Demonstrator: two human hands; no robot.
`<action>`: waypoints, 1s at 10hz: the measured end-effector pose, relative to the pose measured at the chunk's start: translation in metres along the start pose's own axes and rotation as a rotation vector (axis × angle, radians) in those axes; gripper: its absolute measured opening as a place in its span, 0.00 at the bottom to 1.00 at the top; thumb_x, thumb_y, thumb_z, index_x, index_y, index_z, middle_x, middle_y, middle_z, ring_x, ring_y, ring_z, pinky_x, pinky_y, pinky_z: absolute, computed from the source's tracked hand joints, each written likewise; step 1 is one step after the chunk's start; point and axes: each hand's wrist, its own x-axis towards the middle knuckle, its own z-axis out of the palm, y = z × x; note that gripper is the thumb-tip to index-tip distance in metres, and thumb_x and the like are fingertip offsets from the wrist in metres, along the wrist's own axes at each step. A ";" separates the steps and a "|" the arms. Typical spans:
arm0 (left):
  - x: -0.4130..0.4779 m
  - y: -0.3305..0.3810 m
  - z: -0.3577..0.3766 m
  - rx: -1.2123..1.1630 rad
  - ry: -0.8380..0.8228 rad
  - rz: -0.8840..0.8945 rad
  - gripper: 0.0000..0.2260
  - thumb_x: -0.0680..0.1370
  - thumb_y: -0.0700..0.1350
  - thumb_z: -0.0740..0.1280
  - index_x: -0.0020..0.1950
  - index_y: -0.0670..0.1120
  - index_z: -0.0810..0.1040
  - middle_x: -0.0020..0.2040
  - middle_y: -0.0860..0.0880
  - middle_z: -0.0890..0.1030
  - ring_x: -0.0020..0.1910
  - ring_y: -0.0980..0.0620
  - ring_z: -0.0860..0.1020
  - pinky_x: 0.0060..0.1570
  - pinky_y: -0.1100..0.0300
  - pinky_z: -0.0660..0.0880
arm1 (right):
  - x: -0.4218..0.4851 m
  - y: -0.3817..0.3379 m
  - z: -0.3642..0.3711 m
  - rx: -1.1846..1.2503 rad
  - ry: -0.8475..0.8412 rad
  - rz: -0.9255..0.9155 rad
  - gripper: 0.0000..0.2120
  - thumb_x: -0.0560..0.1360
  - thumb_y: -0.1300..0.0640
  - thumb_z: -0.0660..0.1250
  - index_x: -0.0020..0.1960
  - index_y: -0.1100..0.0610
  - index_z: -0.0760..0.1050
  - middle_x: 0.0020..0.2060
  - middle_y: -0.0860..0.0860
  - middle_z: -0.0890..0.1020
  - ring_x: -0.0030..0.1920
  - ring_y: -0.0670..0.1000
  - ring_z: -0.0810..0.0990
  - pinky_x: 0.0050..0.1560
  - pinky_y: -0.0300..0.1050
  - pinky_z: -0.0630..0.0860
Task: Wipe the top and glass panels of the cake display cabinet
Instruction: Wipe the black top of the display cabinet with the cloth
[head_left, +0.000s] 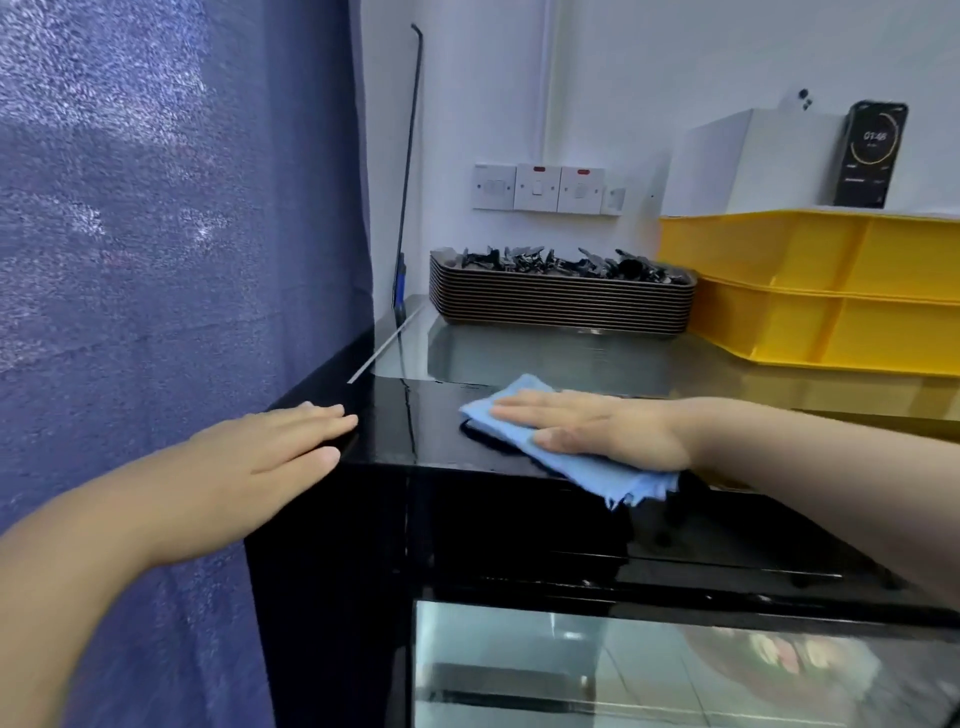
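Blue cloth (566, 457) pinned flat under right hand (597, 428) on glossy black cabinet top (415, 415), near front edge, tail draped over. Soft, light, bunches easily, so best pressed with whole palm. Left hand (275, 441) laid open on corner, nothing held. Glass panel (675, 670) below: slick, probably fragile, not yet wiped.

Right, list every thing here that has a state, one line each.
Left hand: flat, open, resting on the cabinet's left corner.
Right hand: flat, pressing the cloth down.
Blue cloth: on the cabinet top, one end hanging over the front edge.
Cabinet top: glossy.
Phone: upright, screen lit.
Yellow crates: stacked.
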 end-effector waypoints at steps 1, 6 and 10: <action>-0.006 -0.020 0.002 -0.014 0.010 0.022 0.39 0.66 0.77 0.37 0.74 0.64 0.56 0.74 0.66 0.57 0.72 0.66 0.55 0.63 0.69 0.53 | 0.032 0.001 -0.013 -0.118 0.089 0.199 0.22 0.83 0.52 0.45 0.76 0.56 0.53 0.76 0.49 0.55 0.75 0.50 0.52 0.73 0.50 0.47; -0.065 -0.027 -0.021 -0.001 0.031 -0.069 0.33 0.60 0.77 0.33 0.63 0.72 0.45 0.64 0.75 0.48 0.67 0.73 0.50 0.62 0.71 0.47 | 0.153 -0.098 -0.006 -0.156 0.074 0.018 0.23 0.83 0.51 0.43 0.77 0.51 0.44 0.77 0.48 0.46 0.77 0.50 0.42 0.75 0.56 0.41; -0.064 -0.015 -0.041 -0.173 0.061 -0.163 0.22 0.63 0.68 0.45 0.53 0.71 0.67 0.55 0.74 0.69 0.65 0.71 0.60 0.70 0.58 0.57 | 0.079 -0.120 0.012 -0.177 0.100 -0.177 0.23 0.84 0.52 0.45 0.77 0.54 0.45 0.77 0.47 0.48 0.75 0.43 0.45 0.67 0.33 0.40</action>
